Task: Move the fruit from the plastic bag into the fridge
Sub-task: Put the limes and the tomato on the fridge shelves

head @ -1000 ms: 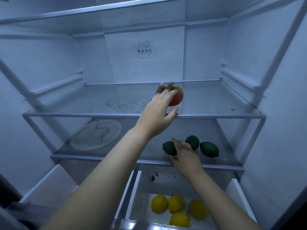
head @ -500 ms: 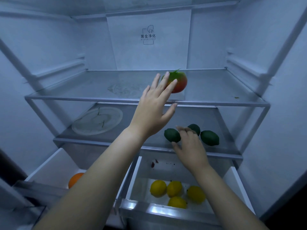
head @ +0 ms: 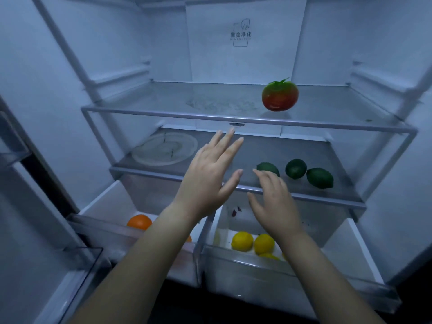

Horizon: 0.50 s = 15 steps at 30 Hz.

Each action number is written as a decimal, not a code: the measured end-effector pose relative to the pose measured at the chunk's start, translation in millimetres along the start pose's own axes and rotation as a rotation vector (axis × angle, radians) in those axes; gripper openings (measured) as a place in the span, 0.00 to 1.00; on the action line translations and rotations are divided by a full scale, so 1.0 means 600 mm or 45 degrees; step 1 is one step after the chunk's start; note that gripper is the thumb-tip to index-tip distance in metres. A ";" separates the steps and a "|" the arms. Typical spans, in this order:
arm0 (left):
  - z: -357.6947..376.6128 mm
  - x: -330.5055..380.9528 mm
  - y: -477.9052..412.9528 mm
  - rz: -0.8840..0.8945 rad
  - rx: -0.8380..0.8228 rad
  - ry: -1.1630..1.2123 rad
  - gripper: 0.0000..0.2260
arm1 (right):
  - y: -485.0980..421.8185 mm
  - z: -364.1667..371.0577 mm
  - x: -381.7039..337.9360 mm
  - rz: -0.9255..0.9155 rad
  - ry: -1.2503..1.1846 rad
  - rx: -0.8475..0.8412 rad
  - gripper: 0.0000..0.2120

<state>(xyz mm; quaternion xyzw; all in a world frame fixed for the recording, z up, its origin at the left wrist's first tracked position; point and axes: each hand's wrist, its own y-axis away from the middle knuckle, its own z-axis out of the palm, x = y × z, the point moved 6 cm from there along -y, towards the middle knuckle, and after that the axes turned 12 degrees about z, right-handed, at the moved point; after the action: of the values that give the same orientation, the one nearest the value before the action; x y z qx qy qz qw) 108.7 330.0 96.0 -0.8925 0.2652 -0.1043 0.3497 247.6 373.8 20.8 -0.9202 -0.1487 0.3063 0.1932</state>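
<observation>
A red and green tomato (head: 279, 96) stands alone on the upper glass shelf (head: 163, 99) of the open fridge. Three dark green limes (head: 319, 177) lie on the shelf below. My left hand (head: 208, 178) is in front of the shelves with fingers spread and straight, holding nothing. My right hand (head: 273, 202) hovers near the front edge of the lower shelf, fingers relaxed, empty, its fingertips just in front of the leftmost lime (head: 268, 168). The plastic bag is out of view.
A clear plate (head: 163, 149) lies on the left of the lower shelf. The open right drawer (head: 257, 265) holds several lemons (head: 242, 241); the open left drawer (head: 107, 206) holds an orange (head: 139, 222). A door bin (head: 81, 260) sits at the lower left.
My left hand has let go of the tomato and drawn back from the upper shelf. My right hand has pulled back from the limes. The view has backed away from the fridge.
</observation>
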 end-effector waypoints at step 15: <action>-0.014 -0.036 0.239 -0.133 -0.236 0.116 0.27 | 0.169 0.068 -0.119 0.076 0.081 0.027 0.23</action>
<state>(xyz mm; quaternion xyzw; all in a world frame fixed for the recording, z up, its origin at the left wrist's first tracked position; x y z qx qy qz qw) 30.0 249.1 4.4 -0.9279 0.2426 -0.1379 0.2474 183.3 267.4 -18.3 -0.9313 -0.1117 0.2841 0.1984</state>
